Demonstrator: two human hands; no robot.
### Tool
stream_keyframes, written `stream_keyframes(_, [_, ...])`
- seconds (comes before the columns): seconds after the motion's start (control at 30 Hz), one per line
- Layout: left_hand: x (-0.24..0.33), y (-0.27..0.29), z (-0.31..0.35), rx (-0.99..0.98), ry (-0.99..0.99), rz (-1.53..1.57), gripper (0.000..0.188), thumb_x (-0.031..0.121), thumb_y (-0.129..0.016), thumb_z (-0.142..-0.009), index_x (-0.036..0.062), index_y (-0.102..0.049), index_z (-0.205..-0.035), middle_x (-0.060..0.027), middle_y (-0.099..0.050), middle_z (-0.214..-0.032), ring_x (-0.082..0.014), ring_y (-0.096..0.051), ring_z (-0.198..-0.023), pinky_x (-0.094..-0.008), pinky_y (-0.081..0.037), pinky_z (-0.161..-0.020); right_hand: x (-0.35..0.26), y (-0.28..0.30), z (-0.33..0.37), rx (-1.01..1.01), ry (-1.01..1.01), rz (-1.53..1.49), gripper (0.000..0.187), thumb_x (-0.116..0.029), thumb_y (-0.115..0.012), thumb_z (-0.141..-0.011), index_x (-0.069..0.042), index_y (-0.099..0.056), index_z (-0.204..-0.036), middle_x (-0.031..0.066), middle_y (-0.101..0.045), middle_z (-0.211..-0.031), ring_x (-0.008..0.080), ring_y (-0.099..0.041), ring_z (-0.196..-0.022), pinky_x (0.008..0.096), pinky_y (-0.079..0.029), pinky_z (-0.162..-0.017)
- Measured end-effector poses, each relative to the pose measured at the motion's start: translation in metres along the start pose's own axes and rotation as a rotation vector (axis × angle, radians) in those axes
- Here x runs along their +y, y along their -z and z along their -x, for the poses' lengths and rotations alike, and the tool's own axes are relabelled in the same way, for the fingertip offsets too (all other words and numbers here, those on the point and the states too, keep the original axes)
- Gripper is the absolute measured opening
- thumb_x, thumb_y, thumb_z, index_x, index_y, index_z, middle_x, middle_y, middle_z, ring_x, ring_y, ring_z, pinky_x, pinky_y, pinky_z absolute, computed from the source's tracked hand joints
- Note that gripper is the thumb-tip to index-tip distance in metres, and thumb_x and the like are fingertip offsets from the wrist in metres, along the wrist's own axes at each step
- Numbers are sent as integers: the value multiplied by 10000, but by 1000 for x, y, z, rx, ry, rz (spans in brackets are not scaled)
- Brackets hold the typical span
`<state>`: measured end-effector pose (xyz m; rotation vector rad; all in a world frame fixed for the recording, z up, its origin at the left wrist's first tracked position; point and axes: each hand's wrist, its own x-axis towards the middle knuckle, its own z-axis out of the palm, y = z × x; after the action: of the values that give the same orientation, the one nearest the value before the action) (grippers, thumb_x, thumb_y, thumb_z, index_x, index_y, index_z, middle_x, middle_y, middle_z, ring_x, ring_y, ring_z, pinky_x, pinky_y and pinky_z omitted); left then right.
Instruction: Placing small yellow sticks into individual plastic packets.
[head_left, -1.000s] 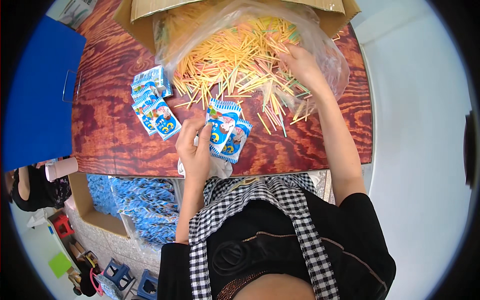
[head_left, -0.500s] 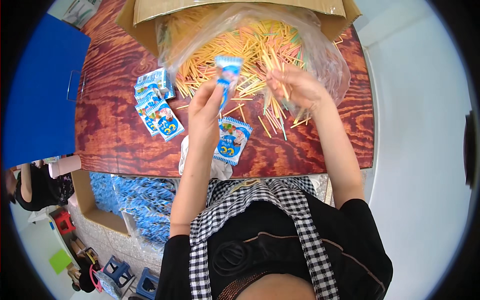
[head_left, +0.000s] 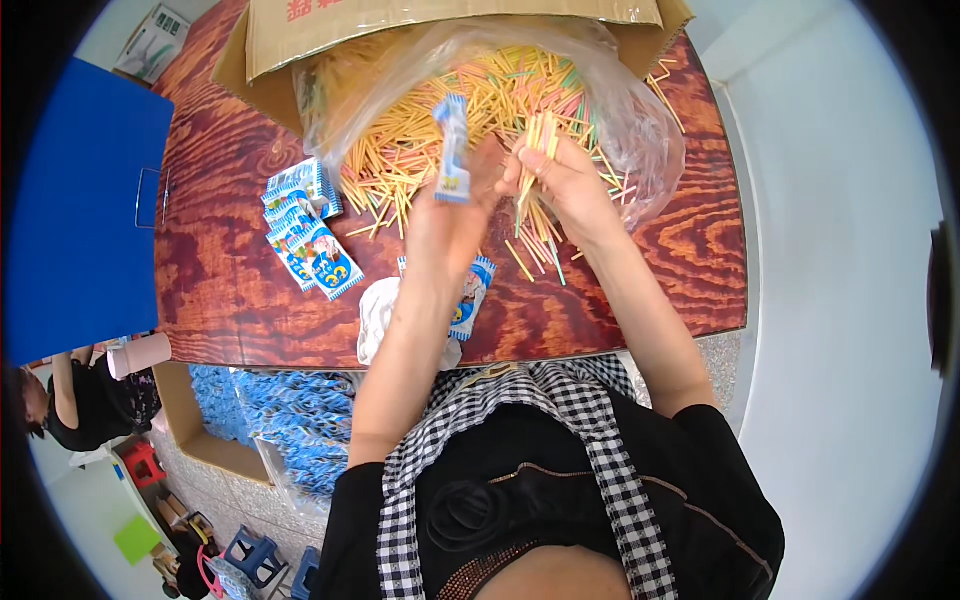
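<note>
My right hand [head_left: 570, 190] pinches a small bunch of thin candy sticks [head_left: 540, 138], mostly yellow with a little pink. Close on its left is my left hand [head_left: 448, 225], smeared by motion, with a small blue-and-white packet [head_left: 453, 150] standing up from it; whether the packet's top is open is too blurred to tell. Beyond both hands a heap of yellow, pink and green sticks [head_left: 430, 118] spills from a clear plastic bag [head_left: 650, 165]. Another blue-and-white packet [head_left: 472, 300] lies partly behind my left forearm, beside a crumpled white cloth [head_left: 376, 322].
Several filled packets [head_left: 322, 258] overlap left of my left hand. A cardboard box [head_left: 450, 40] stands at the far side of the red wood-grain table [head_left: 660, 300]. Below the near left edge, a carton [head_left: 205, 455] holds many blue packets [head_left: 300, 420]. Another person [head_left: 95, 400] is at far left.
My right hand, gripping the sticks, has moved slightly left. My left hand has swung right and turned, bringing the packet close to the sticks.
</note>
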<state>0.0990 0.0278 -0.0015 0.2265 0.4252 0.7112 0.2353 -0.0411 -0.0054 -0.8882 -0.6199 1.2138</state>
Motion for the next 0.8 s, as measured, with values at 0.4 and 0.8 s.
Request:
stream_keyframes(0.4, [-15,-14,16,153,116,351,136,184,-487,-955,67,-542,-994,-37,-572,-876,-148,-571,-844,-292,-509,-834,23,-44,18,190,353,715,490,-7,-579,-850,-7,-402,-1307,112,-568,-1077,162,-583,-943,303,-430,-912])
stream_keyframes(0.8, [-14,-10,31,138,143,409,169,181,-459,-968,67,-524,-1075,-49,-584,-991,-167,-579,-906,-343,-499,-902,22,-49,31,109,362,769,532,5,-558,-861,-6,-357,-1353,98,-606,-1019,138,-577,-877,280,-425,-885])
